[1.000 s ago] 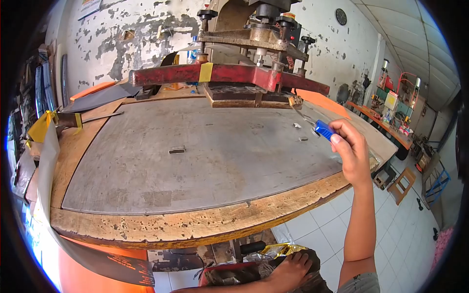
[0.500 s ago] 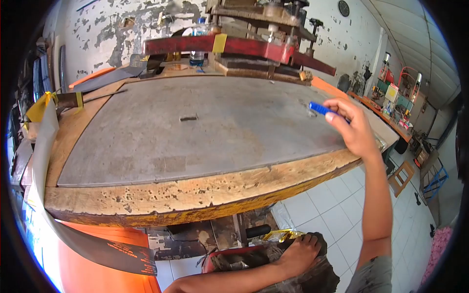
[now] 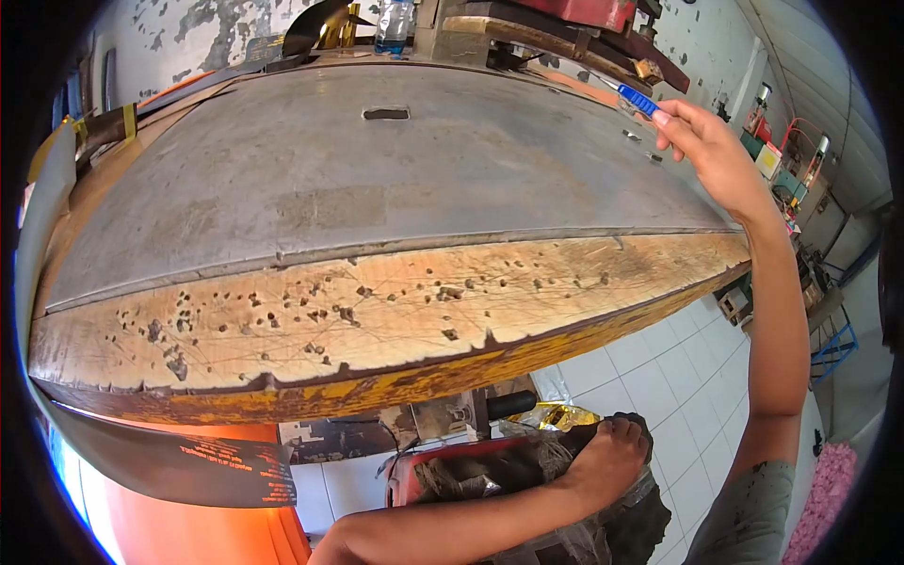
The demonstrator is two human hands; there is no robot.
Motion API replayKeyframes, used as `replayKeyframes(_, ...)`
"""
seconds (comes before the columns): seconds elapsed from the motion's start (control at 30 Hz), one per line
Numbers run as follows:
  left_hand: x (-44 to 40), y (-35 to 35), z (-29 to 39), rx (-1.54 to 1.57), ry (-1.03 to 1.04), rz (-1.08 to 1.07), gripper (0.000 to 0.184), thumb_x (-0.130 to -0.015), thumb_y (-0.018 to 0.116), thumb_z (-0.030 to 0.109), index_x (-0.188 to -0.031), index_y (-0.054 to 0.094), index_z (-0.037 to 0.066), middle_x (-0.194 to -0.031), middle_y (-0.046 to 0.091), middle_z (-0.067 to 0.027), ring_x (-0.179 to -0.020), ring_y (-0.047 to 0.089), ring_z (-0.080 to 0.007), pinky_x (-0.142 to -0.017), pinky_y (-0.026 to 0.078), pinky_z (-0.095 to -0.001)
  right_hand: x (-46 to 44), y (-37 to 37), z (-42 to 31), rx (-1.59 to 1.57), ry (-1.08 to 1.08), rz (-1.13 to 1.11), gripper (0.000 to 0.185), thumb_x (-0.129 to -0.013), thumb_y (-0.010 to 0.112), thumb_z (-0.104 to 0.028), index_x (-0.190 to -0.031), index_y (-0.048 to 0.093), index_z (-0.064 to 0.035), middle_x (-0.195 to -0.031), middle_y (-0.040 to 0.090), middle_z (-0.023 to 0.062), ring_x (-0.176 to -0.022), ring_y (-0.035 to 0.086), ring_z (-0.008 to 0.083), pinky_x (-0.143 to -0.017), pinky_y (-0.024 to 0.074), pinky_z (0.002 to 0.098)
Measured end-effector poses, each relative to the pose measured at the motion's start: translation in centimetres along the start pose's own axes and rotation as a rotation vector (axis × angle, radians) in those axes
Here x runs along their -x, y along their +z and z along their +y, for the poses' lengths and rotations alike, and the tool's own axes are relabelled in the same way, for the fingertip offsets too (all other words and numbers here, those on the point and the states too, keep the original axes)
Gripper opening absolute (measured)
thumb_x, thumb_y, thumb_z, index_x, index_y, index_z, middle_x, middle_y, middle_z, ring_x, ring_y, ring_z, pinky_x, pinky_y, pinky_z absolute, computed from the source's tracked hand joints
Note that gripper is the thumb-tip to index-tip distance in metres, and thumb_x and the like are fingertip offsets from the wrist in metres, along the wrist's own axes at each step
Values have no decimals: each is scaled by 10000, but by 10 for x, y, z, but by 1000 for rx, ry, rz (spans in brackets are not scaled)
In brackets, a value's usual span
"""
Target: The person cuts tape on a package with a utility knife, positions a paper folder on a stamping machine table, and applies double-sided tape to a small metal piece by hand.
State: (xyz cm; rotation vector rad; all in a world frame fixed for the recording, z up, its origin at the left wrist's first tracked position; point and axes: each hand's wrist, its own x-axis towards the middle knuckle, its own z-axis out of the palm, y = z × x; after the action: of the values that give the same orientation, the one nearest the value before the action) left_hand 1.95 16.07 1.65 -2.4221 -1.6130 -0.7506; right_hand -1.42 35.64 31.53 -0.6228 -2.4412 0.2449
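Observation:
In my right hand (image 3: 711, 151) is a blue cutter knife (image 3: 637, 100), gripped between thumb and fingers. Its thin blade points up and to the left, over the far right part of the grey metal plate (image 3: 424, 169). Small metal bits (image 3: 632, 135) lie on the plate just left of that hand. Lower down, below the table edge, my left hand (image 3: 607, 460) is closed over the end of a dark padded thing (image 3: 508, 466) with a red side and tape around it. Its fingertips are hidden beyond the edge.
A pitted wooden edge (image 3: 395, 306) runs along the plate's front. The plate has a small slot (image 3: 386, 114). A red press (image 3: 584, 19) stands behind, beside a bottle (image 3: 394, 26). A dark printed sheet (image 3: 169, 461) hangs at left over orange material (image 3: 198, 527).
The view has come closer to the table's front edge. My right hand with the cutter knife appears higher and farther right, and the blade shows now. My left hand keeps its place on the padded thing.

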Motion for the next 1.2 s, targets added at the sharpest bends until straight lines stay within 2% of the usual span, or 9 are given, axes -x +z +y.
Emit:
replayKeyframes(0.13,-1,1,1,-5,-8,-2,365,-886,683,370,-1026,662,33,-998,621,-99,-987,576,-233,-850,483,-381,9,-4,-2,-98,-77,-58,378,-1058,545,-383,-1176,655,-41,-871,605,-16,-830,486,105,-812,417,262)
replayKeyframes(0.23,0,4,2,-9,-7,10,357,-891,674,360,-1028,663,30,-1010,624,-107,-985,580,-234,-844,487,-378,14,-3,7,-11,-21,44,377,-1055,545,-377,-1168,667,-39,-874,610,-19,-830,484,99,-807,415,256)
replayKeyframes(0.33,-1,1,3,-11,-10,-30,351,-899,661,343,-1037,661,20,-1018,627,-113,-994,583,-240,-841,490,-374,16,-1,-4,-121,-71,-29,394,-1055,545,-383,-1177,675,-32,-881,619,-20,-828,483,90,-807,414,250)
replayKeyframes(0.43,0,2,3,-36,-2,9,351,-896,655,326,-1048,662,9,-1018,625,-116,-996,582,-247,-838,493,-373,11,-3,6,-53,37,29,400,-1056,545,-386,-1176,680,-29,-884,623,-22,-823,482,84,-803,411,247)
replayKeyframes(0.63,0,3,3,-15,1,-12,345,-881,655,305,-1052,666,6,-1025,628,-121,-995,585,-249,-846,492,-375,6,5,-9,-142,-106,-55,409,-1057,547,-403,-1157,679,-29,-875,618,-24,-817,486,88,-790,412,249)
replayKeyframes(0.73,0,-1,0,-22,25,-13,333,-879,649,294,-1048,665,7,-1021,631,-115,-1001,584,-250,-850,489,-373,-1,3,-2,13,79,-21,425,-1054,555,-425,-1175,669,-33,-894,629,-19,-824,494,91,-793,418,254)
replayKeyframes(0.83,-1,-1,2,-23,16,-26,327,-873,647,289,-1043,664,10,-1020,636,-113,-1002,584,-248,-844,487,-370,4,8,-15,-73,-86,-57,443,-1050,560,-451,-1180,657,-39,-920,634,-18,-844,505,91,-789,420,260)
replayKeyframes(1.13,0,-7,1,-38,24,-14,264,-887,622,252,-999,680,19,-992,650,-108,-981,592,-238,-818,488,-368,-10,32,-65,-45,-77,-119,487,-1035,571,-500,-1180,659,-44,-972,652,1,-906,530,92,-828,422,278)
replayKeyframes(1.2,-1,-9,0,-34,28,-19,264,-886,623,250,-998,681,18,-989,650,-110,-978,594,-239,-817,489,-368,-12,38,-61,-51,-98,-72,490,-1034,572,-502,-1178,661,-41,-973,653,1,-913,533,97,-838,422,283)
